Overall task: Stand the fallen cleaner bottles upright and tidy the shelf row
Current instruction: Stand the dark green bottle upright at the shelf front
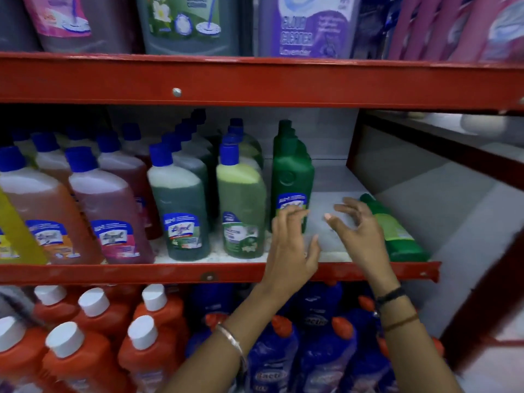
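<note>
On the middle shelf (215,272) a dark green cleaner bottle (292,171) stands upright, with more of its kind lined up behind it. A second green bottle (397,234) lies fallen on its side at the shelf's right end, cap pointing to the back. My left hand (295,245) is open, its fingertips at the label of the upright green bottle. My right hand (360,231) is open with curled fingers, just left of the fallen bottle and partly covering it. Bare white shelf shows between the two hands.
Rows of blue-capped bottles, green (241,205), dark green (181,211), pink (110,214) and orange (42,217), fill the shelf's left side. Orange bottles with white caps (85,350) and blue bottles (320,361) stand below. Large refill packs (312,26) sit on the shelf above. A red upright (482,302) bounds the right.
</note>
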